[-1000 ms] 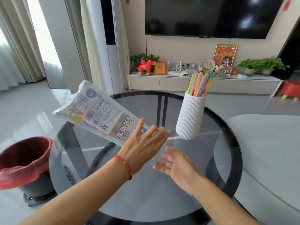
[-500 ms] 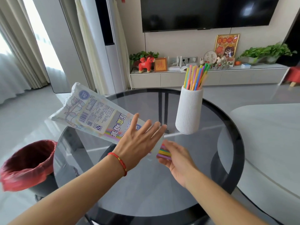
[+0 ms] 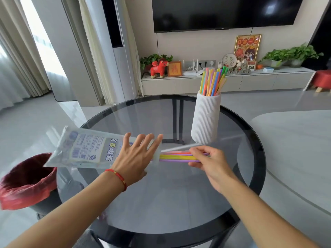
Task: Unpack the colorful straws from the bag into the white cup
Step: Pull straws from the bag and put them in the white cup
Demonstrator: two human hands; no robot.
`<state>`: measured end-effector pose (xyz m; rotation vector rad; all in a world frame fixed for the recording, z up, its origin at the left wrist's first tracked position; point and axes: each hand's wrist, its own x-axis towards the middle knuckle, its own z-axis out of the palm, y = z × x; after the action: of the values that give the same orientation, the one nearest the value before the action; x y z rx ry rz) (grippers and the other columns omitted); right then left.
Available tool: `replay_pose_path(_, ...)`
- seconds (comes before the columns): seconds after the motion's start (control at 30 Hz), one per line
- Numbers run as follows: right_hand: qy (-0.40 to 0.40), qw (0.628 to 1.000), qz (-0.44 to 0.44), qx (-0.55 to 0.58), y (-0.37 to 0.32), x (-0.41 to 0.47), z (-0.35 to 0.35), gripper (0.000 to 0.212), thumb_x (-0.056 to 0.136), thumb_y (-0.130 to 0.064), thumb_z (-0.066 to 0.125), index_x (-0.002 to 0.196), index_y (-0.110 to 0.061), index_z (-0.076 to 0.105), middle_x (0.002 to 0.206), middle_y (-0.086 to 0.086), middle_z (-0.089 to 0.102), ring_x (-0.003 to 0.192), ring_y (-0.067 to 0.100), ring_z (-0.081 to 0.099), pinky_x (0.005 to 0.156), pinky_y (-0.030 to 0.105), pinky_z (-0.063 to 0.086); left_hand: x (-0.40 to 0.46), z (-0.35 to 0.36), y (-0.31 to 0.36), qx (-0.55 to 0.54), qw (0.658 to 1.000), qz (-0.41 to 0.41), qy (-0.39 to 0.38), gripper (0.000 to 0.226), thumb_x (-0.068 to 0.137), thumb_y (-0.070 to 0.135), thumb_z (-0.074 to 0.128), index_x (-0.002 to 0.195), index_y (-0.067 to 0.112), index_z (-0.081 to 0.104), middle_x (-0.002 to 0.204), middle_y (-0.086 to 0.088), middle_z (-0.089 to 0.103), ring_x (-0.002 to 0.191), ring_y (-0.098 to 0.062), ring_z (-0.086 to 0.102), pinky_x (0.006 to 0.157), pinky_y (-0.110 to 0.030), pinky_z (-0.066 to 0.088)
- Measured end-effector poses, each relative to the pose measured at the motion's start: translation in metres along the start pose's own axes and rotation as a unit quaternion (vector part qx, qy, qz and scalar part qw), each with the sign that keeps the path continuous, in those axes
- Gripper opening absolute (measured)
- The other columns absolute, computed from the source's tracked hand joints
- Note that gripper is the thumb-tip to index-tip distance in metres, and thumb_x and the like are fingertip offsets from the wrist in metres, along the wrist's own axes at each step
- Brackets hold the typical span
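Left hand: the left hand (image 3: 134, 159) lies over the mouth end of the bag (image 3: 84, 151), fingers straight and spread on top; the thumb is hidden, so a grip underneath cannot be confirmed.
Right hand: the right hand (image 3: 210, 161) pinches a bundle of straws (image 3: 176, 156) with curled fingers.
Bundle: yellow, purple, pink and orange straws, partly out of the bag, lying level above the glass table (image 3: 168, 199).
White cup (image 3: 206, 117): upright on the table, behind the hands, with colorful straws (image 3: 213, 82) standing in it.
Bin (image 3: 25, 181): red-lined, on the floor at left.
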<state>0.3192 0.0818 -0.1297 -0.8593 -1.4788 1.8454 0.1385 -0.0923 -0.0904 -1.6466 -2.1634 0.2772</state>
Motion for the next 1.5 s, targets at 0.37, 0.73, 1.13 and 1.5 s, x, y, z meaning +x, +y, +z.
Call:
replay_pose_path(0.37, 0.067, 0.994, -0.033, -0.079, -0.026, -0.002, -0.133, 0.017, 0.094, -0.016, 0.077, 0.103, -0.002, 0.080, 0.112, 0.026, 0.076, 0.079, 0.020, 0.080, 0.066, 0.022, 0.064, 0.000, 0.023, -0.020, -0.162, 0.983, -0.014, -0.085, 0.127, 0.063, 0.059, 0.074, 0.155, 0.032, -0.008, 0.151, 0.003, 0.027, 0.138, -0.023, 0.032, 0.114, -0.060, 0.025)
replay_pose_path(0.73, -0.002, 0.985, -0.151, -0.081, -0.046, -0.034, -0.108, 0.031, 0.080, -0.039, 0.082, 0.098, -0.014, 0.083, 0.097, 0.011, 0.081, 0.077, 0.028, 0.078, 0.066, 0.026, 0.064, 0.019, -0.053, 0.085, -0.228, 0.965, 0.033, 0.123, 0.071, 0.083, 0.061, 0.053, 0.138, 0.018, 0.041, 0.123, -0.005, 0.060, 0.113, -0.030, 0.055, 0.091, -0.043, 0.045)
replay_pose_path(1.13, -0.107, 0.978, -0.105, 0.147, -0.059, -0.042, -0.028, 0.079, 0.075, -0.065, 0.083, 0.132, -0.013, 0.064, 0.111, 0.010, 0.078, 0.109, 0.022, 0.076, 0.094, 0.037, 0.061, 0.048, -0.048, 0.117, -0.408, 0.896, -0.158, 0.073, 0.031, 0.094, 0.038, 0.055, 0.070, 0.020, 0.046, 0.069, -0.007, 0.055, 0.063, -0.034, 0.048, 0.056, -0.038, 0.038)
replay_pose_path(1.5, -0.040, 0.978, -0.205, -0.014, -0.102, -0.016, 0.042, 0.050, 0.103, -0.043, 0.059, 0.059, -0.025, 0.047, 0.048, -0.009, 0.026, 0.040, 0.011, 0.019, 0.041, 0.021, 0.023, 0.012, -0.008, 0.055, -0.512, 0.849, -0.110, 0.066, 0.065, 0.076, 0.020, 0.069, 0.136, 0.022, 0.044, 0.129, 0.001, 0.047, 0.120, -0.020, 0.038, 0.103, -0.025, 0.033)
